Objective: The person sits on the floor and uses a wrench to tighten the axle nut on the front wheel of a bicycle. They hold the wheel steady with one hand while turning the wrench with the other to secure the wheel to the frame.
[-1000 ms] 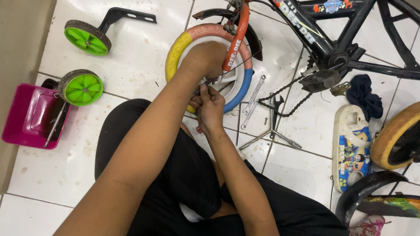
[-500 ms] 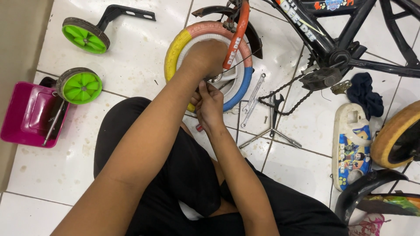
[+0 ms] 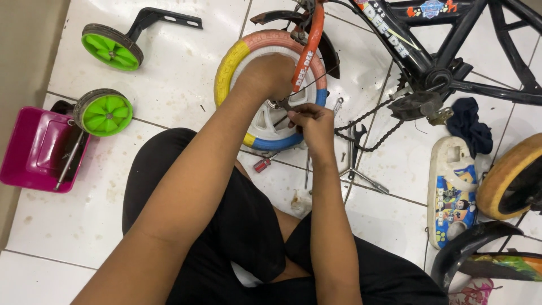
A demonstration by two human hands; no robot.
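My left hand (image 3: 271, 73) clamps one multicoloured front wheel (image 3: 237, 56); my right hand (image 3: 313, 121) pinches a thin tool at its hub; two green training wheels (image 3: 104, 113) lie at nine o'clock.

White tiled floor (image 3: 169, 73), beige wall (image 3: 28, 56)

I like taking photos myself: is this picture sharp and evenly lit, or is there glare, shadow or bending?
Head view: even, soft light; faint sheen on the white floor tiles; the left hand, right hand and small wheel look sharp; tile lines bow slightly at the edges.
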